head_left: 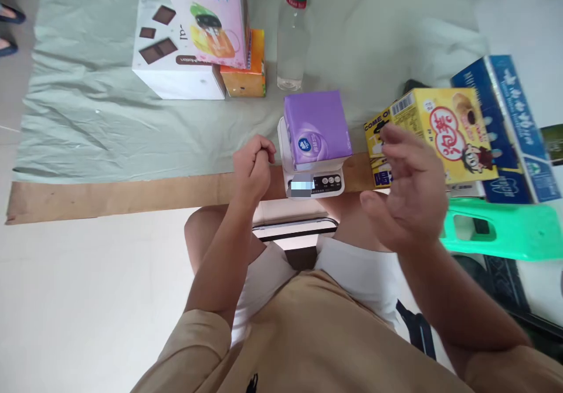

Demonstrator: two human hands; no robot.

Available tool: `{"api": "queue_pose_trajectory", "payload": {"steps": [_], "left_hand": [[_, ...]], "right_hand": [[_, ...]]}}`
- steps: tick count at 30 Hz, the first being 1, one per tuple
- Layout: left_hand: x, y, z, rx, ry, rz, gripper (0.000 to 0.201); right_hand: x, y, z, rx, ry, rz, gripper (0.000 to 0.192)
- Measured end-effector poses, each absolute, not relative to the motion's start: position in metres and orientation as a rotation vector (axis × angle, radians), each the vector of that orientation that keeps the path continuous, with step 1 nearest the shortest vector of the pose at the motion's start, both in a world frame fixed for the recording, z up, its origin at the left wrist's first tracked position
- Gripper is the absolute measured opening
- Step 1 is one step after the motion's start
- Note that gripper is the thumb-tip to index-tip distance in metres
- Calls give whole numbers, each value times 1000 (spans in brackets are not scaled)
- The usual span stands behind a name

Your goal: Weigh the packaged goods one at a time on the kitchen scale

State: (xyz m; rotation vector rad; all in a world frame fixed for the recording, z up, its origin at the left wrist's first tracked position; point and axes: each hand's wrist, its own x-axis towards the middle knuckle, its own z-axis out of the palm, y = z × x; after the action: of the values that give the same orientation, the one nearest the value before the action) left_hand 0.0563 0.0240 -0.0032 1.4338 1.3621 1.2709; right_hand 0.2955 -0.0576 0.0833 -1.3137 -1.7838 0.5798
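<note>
A purple tissue pack (317, 126) rests on a small white kitchen scale (313, 182) at the edge of a cardboard strip. My left hand (254, 167) hovers just left of the scale, fingers curled into a loose fist with nothing in it. My right hand (407, 190) is raised to the right of the scale, fingers apart and empty, in front of a yellow snack box (444, 132). I sit with my knees under the scale.
A white chocolate box (169, 53), a pink glass-cup box (209, 12) and an orange box (250, 67) stand at the back on a pale green cloth (88, 105). A water bottle (292, 35), a blue box (512, 123) and a green plastic stool (505, 229) are nearby.
</note>
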Motion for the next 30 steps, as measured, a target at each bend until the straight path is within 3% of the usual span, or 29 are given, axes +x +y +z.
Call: {"api": "queue_pose_trajectory", "payload": {"steps": [3,8,12,14,21,26,30], "left_hand": [[53,25,-4,1438,1326,1284,32],[50,27,-8,1473,1299,1321,36],[47,25,-8,1495,1278,1299,30],[45,24,-7,1498,1283,1301,29],[41,23,0,1503,1266,1289,27],[44,25,1,1492,1280,1246,26],[44,26,-2,1485,1293,1243,26]], "right_hand": [[294,-28,126,-1257,-2032,427,54],[289,57,130,-1274,-2403,678,84],[289,110,83,-1133,-2311,743,46],[291,126,65,-1152,-2229,705,45],[283,133,84,-1350,-2539,659,64],[257,121,139,-1786,-2859,203,118],[274,151,167,-2300,-2492,174,120]]}}
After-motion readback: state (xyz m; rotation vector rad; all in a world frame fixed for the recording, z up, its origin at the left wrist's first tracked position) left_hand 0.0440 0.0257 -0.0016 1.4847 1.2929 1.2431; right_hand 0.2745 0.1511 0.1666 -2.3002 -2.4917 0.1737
